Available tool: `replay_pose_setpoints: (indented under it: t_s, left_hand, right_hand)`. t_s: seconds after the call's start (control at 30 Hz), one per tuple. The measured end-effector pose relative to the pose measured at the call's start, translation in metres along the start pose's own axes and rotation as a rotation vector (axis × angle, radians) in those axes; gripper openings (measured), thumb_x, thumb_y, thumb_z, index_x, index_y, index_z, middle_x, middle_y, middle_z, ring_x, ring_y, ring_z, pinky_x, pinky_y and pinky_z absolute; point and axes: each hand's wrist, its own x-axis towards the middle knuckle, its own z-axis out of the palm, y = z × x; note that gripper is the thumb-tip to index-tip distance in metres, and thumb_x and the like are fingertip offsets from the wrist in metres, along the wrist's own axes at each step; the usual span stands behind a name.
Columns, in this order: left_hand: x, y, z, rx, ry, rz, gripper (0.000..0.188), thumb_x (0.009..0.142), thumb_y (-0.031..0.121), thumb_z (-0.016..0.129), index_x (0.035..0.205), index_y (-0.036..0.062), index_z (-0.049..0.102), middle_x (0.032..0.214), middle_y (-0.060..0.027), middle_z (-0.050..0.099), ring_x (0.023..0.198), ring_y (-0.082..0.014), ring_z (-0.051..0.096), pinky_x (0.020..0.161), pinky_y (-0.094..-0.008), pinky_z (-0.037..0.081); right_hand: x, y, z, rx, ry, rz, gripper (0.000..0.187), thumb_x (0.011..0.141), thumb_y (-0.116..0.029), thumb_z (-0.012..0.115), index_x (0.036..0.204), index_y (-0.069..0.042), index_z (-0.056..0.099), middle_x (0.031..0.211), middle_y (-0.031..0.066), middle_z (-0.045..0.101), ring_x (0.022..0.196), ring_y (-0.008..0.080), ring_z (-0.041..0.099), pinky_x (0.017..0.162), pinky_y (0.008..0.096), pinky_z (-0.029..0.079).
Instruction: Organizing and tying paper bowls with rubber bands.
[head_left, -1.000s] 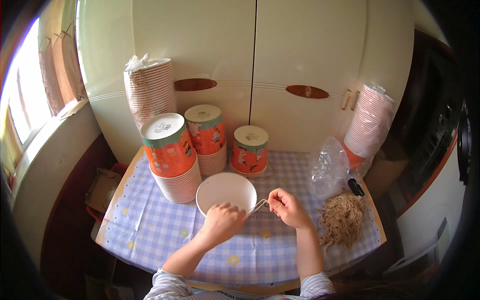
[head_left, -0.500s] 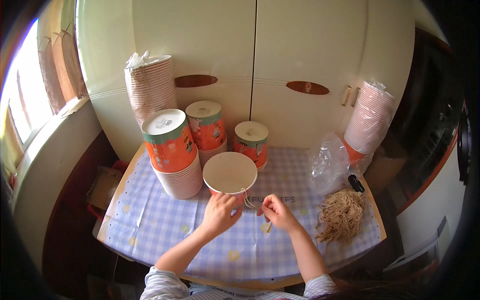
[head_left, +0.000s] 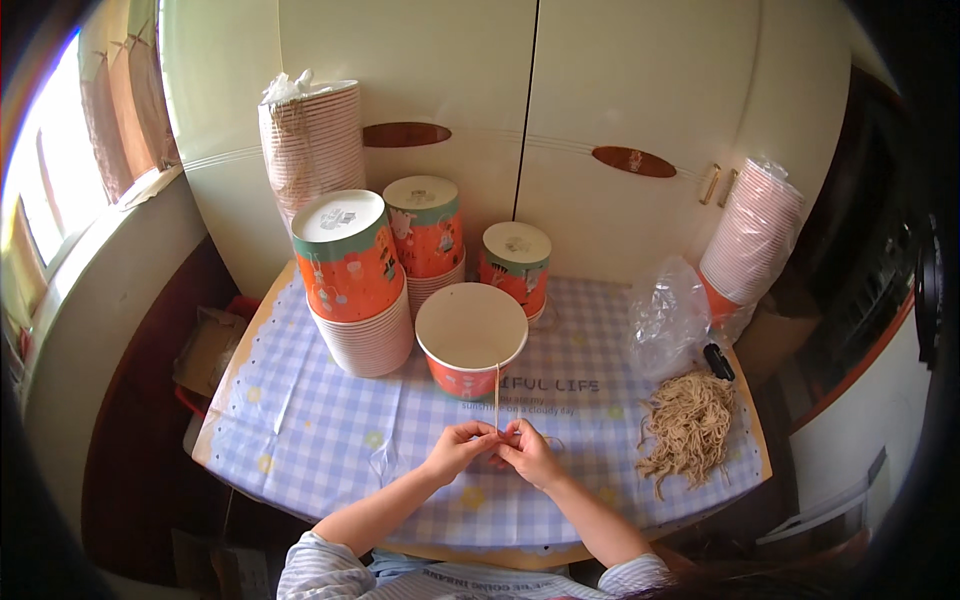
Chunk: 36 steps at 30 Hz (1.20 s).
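A large orange paper bucket (head_left: pixel 468 377) with a white inside stands upright at the middle of the table. From its near rim a beige cord (head_left: pixel 497 398) runs taut toward me. My left hand (head_left: pixel 462 447) and my right hand (head_left: pixel 528 453) meet in front of the bucket, fingertips pinched together on the cord's near part. A loose bit of cord curls beside the right hand. The fingers hide how the cord lies between them.
Upside-down stacks of buckets (head_left: pixel 350 270), (head_left: pixel 425 235) and a shorter one (head_left: pixel 516 265) stand behind. Wrapped stacks (head_left: pixel 312 140), (head_left: pixel 755 230) rise at both sides. On the right lie a tangle of cords (head_left: pixel 688 425), a black object (head_left: pixel 718 362) and a clear plastic bag (head_left: pixel 668 315).
Both hands have come away from the bucket's rim toward me and joined. The cord, slack and looped before, is now pulled straight. My view has shifted slightly.
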Motion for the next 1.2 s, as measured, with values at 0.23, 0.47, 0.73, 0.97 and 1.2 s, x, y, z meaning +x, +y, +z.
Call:
replay_pose_setpoints:
  t_s: [0.23, 0.47, 0.73, 0.97, 1.2]
  left_hand:
    - [0.001, -0.011, -0.001, 0.053, 0.034, -0.002, 0.013, 0.084, 0.015, 0.060, 0.087, 0.0027, 0.059, 0.079, 0.0018, 0.057, 0.070, -0.0049, 0.049, 0.061, -0.0188, 0.040]
    - [0.000, -0.011, 0.006, 0.172, 0.068, 0.050, 0.014, 0.083, 0.015, 0.060, 0.086, 0.0022, 0.059, 0.076, 0.0038, 0.056, 0.066, -0.0029, 0.045, 0.057, -0.0178, 0.038]
    - [0.000, -0.014, 0.006, 0.221, 0.085, 0.041, 0.008, 0.082, 0.009, 0.060, 0.085, 0.0017, 0.058, 0.078, 0.0029, 0.056, 0.070, -0.0031, 0.048, 0.059, -0.0171, 0.039]
    - [0.001, -0.019, 0.003, 0.304, 0.077, 0.098, 0.007, 0.081, 0.007, 0.061, 0.080, 0.0017, 0.057, 0.076, 0.0019, 0.056, 0.069, -0.0038, 0.049, 0.061, -0.0186, 0.041]
    - [0.000, -0.012, 0.007, 0.300, 0.039, 0.093, 0.010, 0.081, 0.010, 0.062, 0.080, 0.0012, 0.057, 0.075, 0.0011, 0.058, 0.068, -0.0042, 0.050, 0.060, -0.0190, 0.042]
  right_hand:
    - [0.000, 0.006, -0.005, -0.268, 0.187, -0.258, 0.013, 0.078, -0.012, 0.062, 0.085, -0.003, 0.054, 0.080, -0.0010, 0.053, 0.069, 0.0059, 0.049, 0.062, 0.0192, 0.042]
    - [0.004, -0.011, 0.003, -0.421, 0.275, -0.340, 0.011, 0.075, -0.014, 0.065, 0.079, -0.003, 0.063, 0.079, -0.0004, 0.055, 0.068, 0.0066, 0.048, 0.061, 0.0203, 0.039]
    - [0.005, -0.014, 0.007, -0.435, 0.295, -0.327, 0.008, 0.074, -0.012, 0.065, 0.073, -0.004, 0.065, 0.074, -0.0008, 0.057, 0.065, 0.0068, 0.048, 0.057, 0.0210, 0.036]
    - [0.005, -0.012, 0.010, -0.448, 0.332, -0.351, 0.007, 0.074, -0.011, 0.065, 0.072, -0.004, 0.064, 0.073, -0.0007, 0.058, 0.062, 0.0063, 0.048, 0.054, 0.0208, 0.036]
    - [0.013, -0.007, 0.012, -0.357, 0.382, -0.303, 0.008, 0.075, -0.010, 0.065, 0.073, -0.003, 0.061, 0.070, -0.0031, 0.055, 0.060, 0.0034, 0.045, 0.053, 0.0187, 0.036]
